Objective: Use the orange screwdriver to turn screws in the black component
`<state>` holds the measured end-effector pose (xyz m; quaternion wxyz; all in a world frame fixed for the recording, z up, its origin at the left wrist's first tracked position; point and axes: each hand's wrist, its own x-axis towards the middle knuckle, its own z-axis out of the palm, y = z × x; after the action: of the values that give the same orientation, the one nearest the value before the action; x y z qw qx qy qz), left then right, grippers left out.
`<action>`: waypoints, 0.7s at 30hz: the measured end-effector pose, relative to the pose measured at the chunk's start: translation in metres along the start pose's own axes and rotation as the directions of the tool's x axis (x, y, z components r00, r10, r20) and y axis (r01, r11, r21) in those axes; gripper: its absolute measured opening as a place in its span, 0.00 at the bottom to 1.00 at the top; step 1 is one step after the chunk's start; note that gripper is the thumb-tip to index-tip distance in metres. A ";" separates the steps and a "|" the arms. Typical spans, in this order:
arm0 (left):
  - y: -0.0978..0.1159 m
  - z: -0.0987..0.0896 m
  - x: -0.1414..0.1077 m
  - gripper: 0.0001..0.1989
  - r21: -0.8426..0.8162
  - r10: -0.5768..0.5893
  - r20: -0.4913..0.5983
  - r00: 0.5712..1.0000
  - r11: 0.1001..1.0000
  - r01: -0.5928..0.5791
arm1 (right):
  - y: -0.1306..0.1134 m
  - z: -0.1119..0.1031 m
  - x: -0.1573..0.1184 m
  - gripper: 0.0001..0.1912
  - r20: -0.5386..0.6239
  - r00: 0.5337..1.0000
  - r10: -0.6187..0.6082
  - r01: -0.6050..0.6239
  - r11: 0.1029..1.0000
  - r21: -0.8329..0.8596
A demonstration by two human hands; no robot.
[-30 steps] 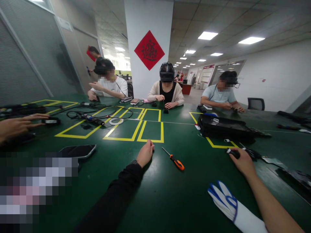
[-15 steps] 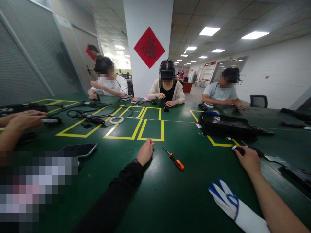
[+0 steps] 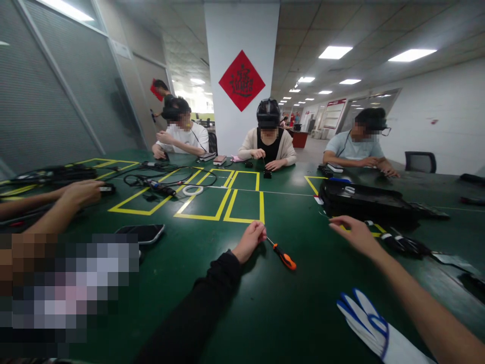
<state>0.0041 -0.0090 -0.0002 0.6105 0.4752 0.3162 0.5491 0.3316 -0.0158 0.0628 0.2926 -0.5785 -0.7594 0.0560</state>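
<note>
My left hand (image 3: 248, 241), in a black sleeve, is over the middle of the table with its fingers pressed together. What they hold, if anything, is too small to make out. Right beside its fingertips lies the shaft tip of a screwdriver (image 3: 284, 257) with an orange and black handle. On the right, my right hand (image 3: 356, 233) hangs open, fingers stretched leftward, with nothing visible in it. It is nearest to a black case (image 3: 364, 199) and a bundle of black cable (image 3: 405, 245). A white glove with blue trim (image 3: 366, 321) lies below my right forearm.
The green table (image 3: 235, 303) carries yellow tape outlines (image 3: 242, 220), a white ring (image 3: 192, 190) and tangled black cables (image 3: 162, 187). A phone (image 3: 142, 233) lies left of me. A co-worker's hands (image 3: 81, 194) work at the left; several other people sit across.
My left hand has moved right, up to the screwdriver's tip. My right hand has let go of the dark piece with a white end and moved left. The view has shifted slightly left.
</note>
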 end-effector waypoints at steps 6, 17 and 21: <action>-0.009 0.026 -0.003 0.15 -0.323 -0.066 0.060 0.996 0.943 0.082 | -0.131 0.087 0.014 0.16 0.090 0.992 -0.090 0.017 0.793 0.609; -0.008 0.026 -0.009 0.17 0.009 -0.031 -0.055 0.998 0.999 0.032 | -0.132 0.116 -0.003 0.12 -0.042 0.999 0.011 0.021 0.716 0.698; -0.009 0.025 -0.007 0.16 0.196 0.033 -0.074 0.997 0.980 -0.018 | -0.132 0.107 -0.006 0.09 -0.119 0.988 -0.098 0.147 0.834 0.532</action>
<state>0.0293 -0.0214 -0.0010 0.5412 0.5155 0.3856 0.5410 0.1662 -0.0365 0.0285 0.4789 -0.4249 -0.7351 0.2229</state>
